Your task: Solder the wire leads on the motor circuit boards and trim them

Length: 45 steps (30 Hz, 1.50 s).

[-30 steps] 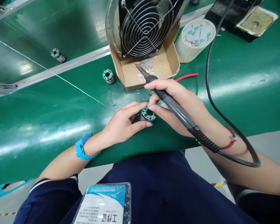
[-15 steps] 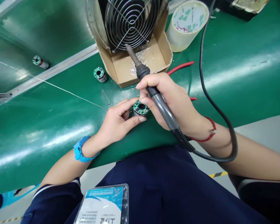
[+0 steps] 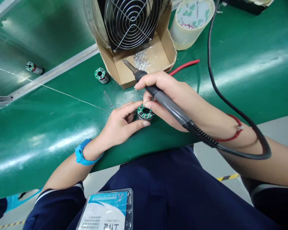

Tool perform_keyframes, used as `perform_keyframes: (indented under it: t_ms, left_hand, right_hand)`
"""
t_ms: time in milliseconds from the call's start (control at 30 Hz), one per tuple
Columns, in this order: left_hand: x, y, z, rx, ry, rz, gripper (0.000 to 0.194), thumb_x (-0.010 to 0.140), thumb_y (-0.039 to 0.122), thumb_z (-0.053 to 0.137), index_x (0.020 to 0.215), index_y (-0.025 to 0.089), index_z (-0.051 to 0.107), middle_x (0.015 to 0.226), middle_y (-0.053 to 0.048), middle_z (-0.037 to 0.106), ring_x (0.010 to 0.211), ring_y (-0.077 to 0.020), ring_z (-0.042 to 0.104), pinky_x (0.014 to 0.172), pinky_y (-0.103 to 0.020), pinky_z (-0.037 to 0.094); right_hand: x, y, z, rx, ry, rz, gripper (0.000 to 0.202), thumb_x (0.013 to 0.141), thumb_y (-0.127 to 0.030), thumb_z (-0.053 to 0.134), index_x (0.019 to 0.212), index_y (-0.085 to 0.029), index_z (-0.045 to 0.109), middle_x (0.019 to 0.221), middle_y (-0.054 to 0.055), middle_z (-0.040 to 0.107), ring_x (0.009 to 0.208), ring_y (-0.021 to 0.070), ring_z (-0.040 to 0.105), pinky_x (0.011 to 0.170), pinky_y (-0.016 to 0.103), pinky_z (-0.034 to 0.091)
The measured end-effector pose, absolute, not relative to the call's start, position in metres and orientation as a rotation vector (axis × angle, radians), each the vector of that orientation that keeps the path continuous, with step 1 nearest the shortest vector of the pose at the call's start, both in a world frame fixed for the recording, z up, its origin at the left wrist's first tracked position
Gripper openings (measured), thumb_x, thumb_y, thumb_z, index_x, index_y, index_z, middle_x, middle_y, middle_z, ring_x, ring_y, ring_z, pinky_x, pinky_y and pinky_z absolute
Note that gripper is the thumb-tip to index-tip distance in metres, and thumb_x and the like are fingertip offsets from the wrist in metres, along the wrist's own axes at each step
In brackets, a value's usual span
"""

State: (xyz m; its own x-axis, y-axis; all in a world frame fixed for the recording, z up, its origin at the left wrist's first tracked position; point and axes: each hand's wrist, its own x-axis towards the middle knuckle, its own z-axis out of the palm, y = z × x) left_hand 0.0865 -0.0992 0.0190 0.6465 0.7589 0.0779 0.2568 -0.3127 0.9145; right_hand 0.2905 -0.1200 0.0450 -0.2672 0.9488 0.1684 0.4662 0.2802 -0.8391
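- Left hand (image 3: 120,126): thumb and forefinger part open, bracketing the board-topped cylinder (image 3: 142,113), seemingly gripping its sides. Other fingers curled, mostly hidden.
- Right hand (image 3: 180,92): closed round the soldering iron (image 3: 170,107); thumb and a fingertip meet at the cylinder's board edge. Can't tell if they pinch anything small.
- Cylinder sits on the bench between both hands' fingertips.
- Risk: iron tip juts past the right fingers, over the cardboard tray (image 3: 129,83). A wrist roll could likely swing hot metal onto left forefinger or board.
- Risk: cable (image 3: 209,64) loops round beside right forearm; a snag could tug the iron.
- Risk: loose left grip might let the round body turn or tip under right-finger pressure.
- Risk: thin wire (image 3: 73,97) ends close to left knuckles; could catch.
- Cylinder's long axis about upright, ring board facing up, central hole open upward. Round, so no clear front.
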Motion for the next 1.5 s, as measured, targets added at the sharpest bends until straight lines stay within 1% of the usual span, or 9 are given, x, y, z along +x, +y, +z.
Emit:
perform_keyframes:
  t_ms: [167,300,467,600,800,900,1000,1233,1500]
  left_hand:
    - [0.091,-0.098,0.016,1.921,0.910,0.679,0.034,0.083,0.028,0.076,0.112,0.022,0.061,0.089,0.000,0.056,0.063,-0.0075,0.042,0.053,-0.022,0.033]
    - [0.092,-0.093,0.008,2.058,0.998,0.632,0.035,0.079,0.010,0.067,0.109,0.020,0.053,0.100,-0.002,0.057,0.074,-0.0097,0.050,0.064,-0.024,0.043]
    - [0.082,-0.083,-0.007,1.698,0.987,0.716,0.042,0.073,0.003,0.052,0.110,0.022,0.046,0.097,0.000,0.051,0.063,-0.0050,0.047,0.055,-0.021,0.043]
    - [0.079,-0.081,-0.007,1.580,0.913,0.791,0.030,0.074,0.002,0.045,0.096,0.021,0.049,0.079,0.002,0.047,0.063,-0.0071,0.047,0.052,-0.020,0.042]
    - [0.082,-0.084,-0.001,1.774,0.957,0.874,0.030,0.077,0.001,0.050,0.099,0.021,0.054,0.089,-0.001,0.055,0.077,-0.0092,0.054,0.062,-0.023,0.047]
    - [0.083,-0.083,-0.002,1.796,0.976,0.874,0.029,0.078,0.003,0.050,0.099,0.022,0.053,0.094,-0.002,0.056,0.079,-0.0104,0.056,0.063,-0.024,0.048]
    - [0.083,-0.083,-0.002,1.810,1.031,0.850,0.026,0.080,0.007,0.052,0.099,0.023,0.053,0.099,-0.003,0.058,0.083,-0.0125,0.057,0.066,-0.028,0.051]
    - [0.086,-0.083,-0.001,1.835,1.125,0.763,0.018,0.084,0.016,0.056,0.100,0.024,0.056,0.103,-0.005,0.058,0.090,-0.0161,0.060,0.072,-0.032,0.055]
    - [0.096,-0.081,-0.005,1.896,1.104,0.736,0.012,0.090,0.020,0.055,0.101,0.024,0.056,0.101,-0.005,0.055,0.097,-0.0177,0.062,0.076,-0.034,0.056]
  right_hand:
    - [0.285,-0.130,0.032,-1.302,-1.791,0.685,0.055,0.088,-0.038,0.065,0.135,-0.020,0.044,0.118,0.006,0.064,0.103,0.0197,0.063,0.096,0.041,0.055]
    - [0.275,-0.132,0.019,-1.477,-1.990,0.472,0.048,0.088,-0.035,0.062,0.132,-0.017,0.052,0.116,0.012,0.066,0.105,0.0301,0.062,0.092,0.053,0.052]
    - [0.274,-0.123,0.005,-1.400,-2.124,0.484,0.048,0.087,-0.016,0.054,0.135,-0.021,0.052,0.126,0.010,0.066,0.111,0.0281,0.062,0.095,0.050,0.052]
    - [0.283,-0.129,0.012,-1.252,-1.980,0.566,0.047,0.094,-0.018,0.054,0.140,-0.026,0.051,0.127,0.004,0.069,0.119,0.0209,0.065,0.103,0.043,0.053]
    - [0.295,-0.161,0.011,-1.325,-1.524,0.445,0.032,0.088,-0.027,0.068,0.121,-0.027,0.067,0.108,0.003,0.074,0.083,0.0158,0.073,0.081,0.037,0.061]
    - [0.298,-0.174,0.005,-1.362,-1.405,0.375,0.024,0.083,-0.029,0.073,0.106,-0.023,0.073,0.083,0.001,0.073,0.062,0.0137,0.069,0.054,0.028,0.054]
    - [0.297,-0.179,0.005,-1.321,-1.372,0.417,0.020,0.079,-0.024,0.074,0.099,-0.023,0.074,0.069,0.001,0.070,0.055,0.0158,0.068,0.040,0.025,0.046]
    - [0.293,-0.175,0.005,-1.300,-1.332,0.470,0.014,0.079,-0.023,0.073,0.093,-0.022,0.075,0.065,0.000,0.068,0.047,0.0146,0.065,0.035,0.023,0.043]
    - [0.299,-0.176,0.007,-1.328,-1.404,0.432,0.017,0.076,-0.021,0.077,0.092,-0.018,0.075,0.066,0.002,0.070,0.055,0.0159,0.070,0.036,0.020,0.044]
